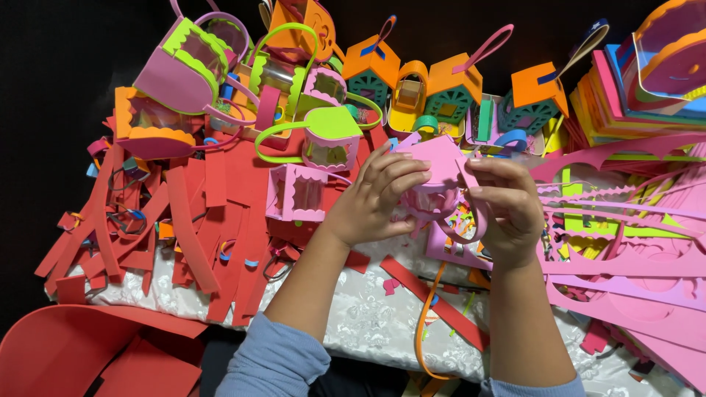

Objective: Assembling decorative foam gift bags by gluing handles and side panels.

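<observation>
Both hands meet over the middle of the surface (382, 323) around a small pink foam basket (435, 180). The left hand (371, 202) curls over its near side, fingers bent onto the top edge and thumb below; the right hand (507, 209) pinches the other side, with a pink strap (471, 220) looping down under its fingers. Both are closed on the basket, which is held just above the white patterned cloth rather than resting on it. As a judgement, the work goes best with the left hand keeping the soft walls steady without crushing them while the right presses the strap end flat against the side; foam this thin will buckle under a hard squeeze, and the strap should sit straight, not twisted. Just beyond the left hand stands a pink box (298, 192) with scalloped windows, and behind it a pink basket with a green lid and handle (331, 136). Further back runs a row of orange-roofed houses (448, 92). Red strips (198, 228) lie heaped to the left, pink offcuts (625, 257) to the right, and an orange strip (425, 323) curves between the forearms. The scraps crowd close on all sides, so there is little bare cloth on which to set the piece down, and loose strips could snag the dangling strap.
</observation>
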